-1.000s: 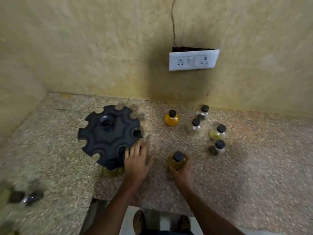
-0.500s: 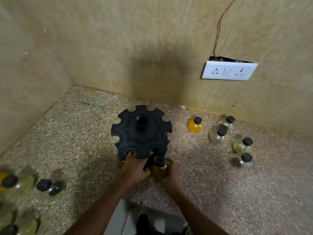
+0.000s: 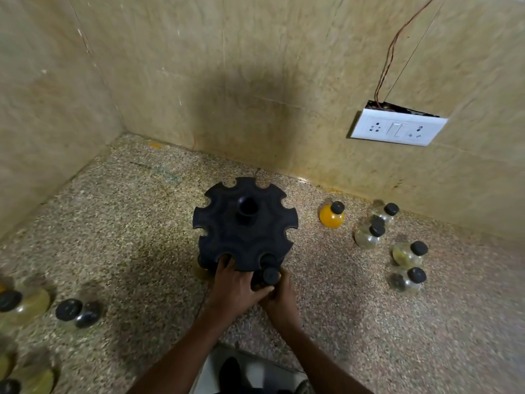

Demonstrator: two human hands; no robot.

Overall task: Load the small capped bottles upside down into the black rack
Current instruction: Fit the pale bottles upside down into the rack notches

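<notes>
The black rack [image 3: 245, 226], a round disc with notched slots, stands in the middle of the speckled counter. My left hand [image 3: 235, 285] grips its near rim. My right hand [image 3: 279, 300] holds a small black-capped bottle [image 3: 270, 275] right at the rack's near edge, cap facing up toward me; its body is hidden behind my fingers. Another yellowish bottle [image 3: 200, 271] sits under the rack's near left side. To the right stand an orange bottle [image 3: 331, 216] and several clear capped bottles [image 3: 369, 236].
More capped bottles stand at the left edge, among them one with dark contents [image 3: 75, 312] and a yellowish one [image 3: 25, 304]. Tiled walls close the back and left. A white socket plate [image 3: 397, 130] hangs on the back wall. The counter's front edge [image 3: 255, 356] is near my arms.
My right hand has carried the bottle from the counter to the rack's near edge. My left hand closed on the rack's rim. The view swung left, showing the bottles at the left.
</notes>
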